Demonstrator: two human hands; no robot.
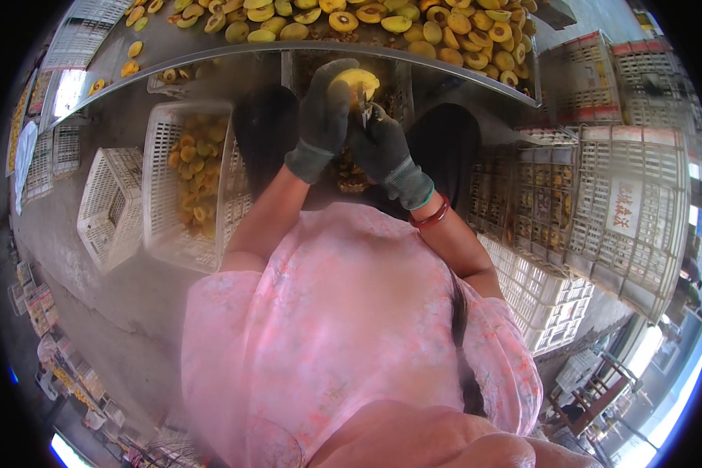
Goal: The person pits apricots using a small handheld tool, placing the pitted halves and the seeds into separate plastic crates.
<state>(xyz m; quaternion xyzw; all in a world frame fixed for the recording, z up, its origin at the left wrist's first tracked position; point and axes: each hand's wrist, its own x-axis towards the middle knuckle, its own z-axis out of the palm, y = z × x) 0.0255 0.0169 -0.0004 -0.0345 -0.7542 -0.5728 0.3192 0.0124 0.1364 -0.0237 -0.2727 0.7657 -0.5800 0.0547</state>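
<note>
Both hands wear dark knit gloves and meet above the lap, just below the near edge of a metal-rimmed table (pixel 222 51). My left hand (pixel 326 108) grips a yellow fruit half (pixel 357 82), which looks like a peach or apricot. In my right hand (pixel 380 137) is a small metal tool (pixel 362 105), perhaps a knife or pitting tool, its upper end against the fruit's cut side. The tool's exact shape is partly hidden by the fingers. Many halved fruits (pixel 343 21), some with brown stones or hollows, lie heaped on the table.
A white plastic crate (pixel 158 193) with fruit halves stands at the left, beside another white crate (pixel 108 205). Stacked crates (pixel 626 210), some holding fruit, rise at the right. Between the knees, below the hands, sits a container (pixel 406 88) with brown and yellow bits. More crates and people appear far off.
</note>
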